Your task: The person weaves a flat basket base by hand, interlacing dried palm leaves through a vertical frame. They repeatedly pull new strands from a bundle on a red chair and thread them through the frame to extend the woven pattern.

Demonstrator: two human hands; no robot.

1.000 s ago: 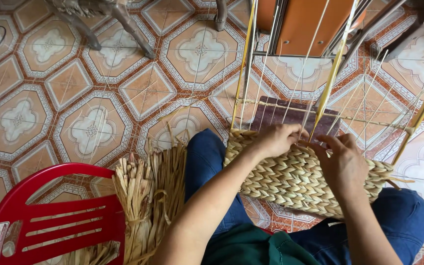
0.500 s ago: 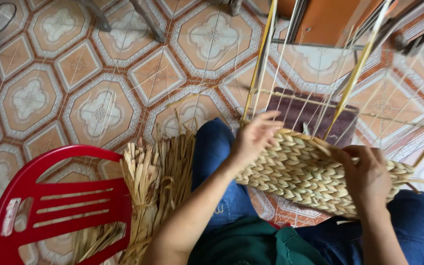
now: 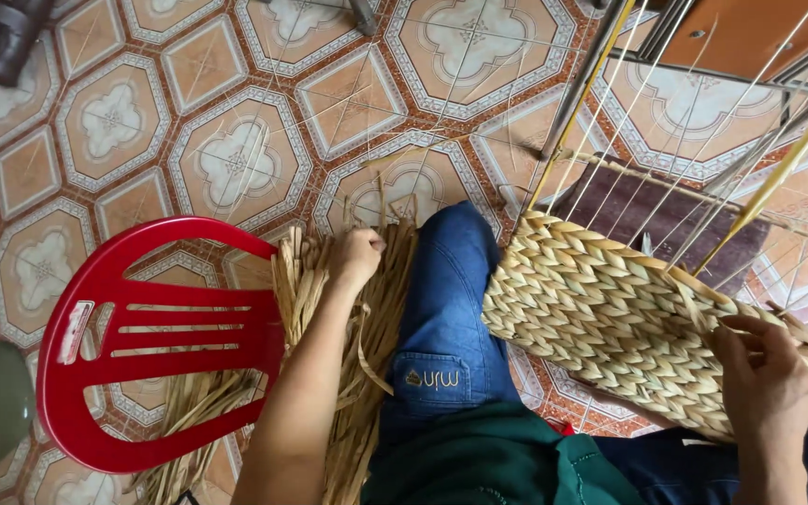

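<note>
On lap, woven basket (image 3: pixel 610 309) (unfinished), hands (image 3: pixel 355 257) grasping straw (image 3: pixel 381 318)

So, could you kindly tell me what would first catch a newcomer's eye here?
Probably the red plastic chair at lower left on the patterned tile floor. Next, the woven straw panel at right, which the right hand touches, and the bundle of dried straw strips beside the chair, where the left hand rests.

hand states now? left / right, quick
Left hand: closed on strands from the dried straw bundle.
Right hand: fingers curled over the edge of the woven mat, holding it.
</note>
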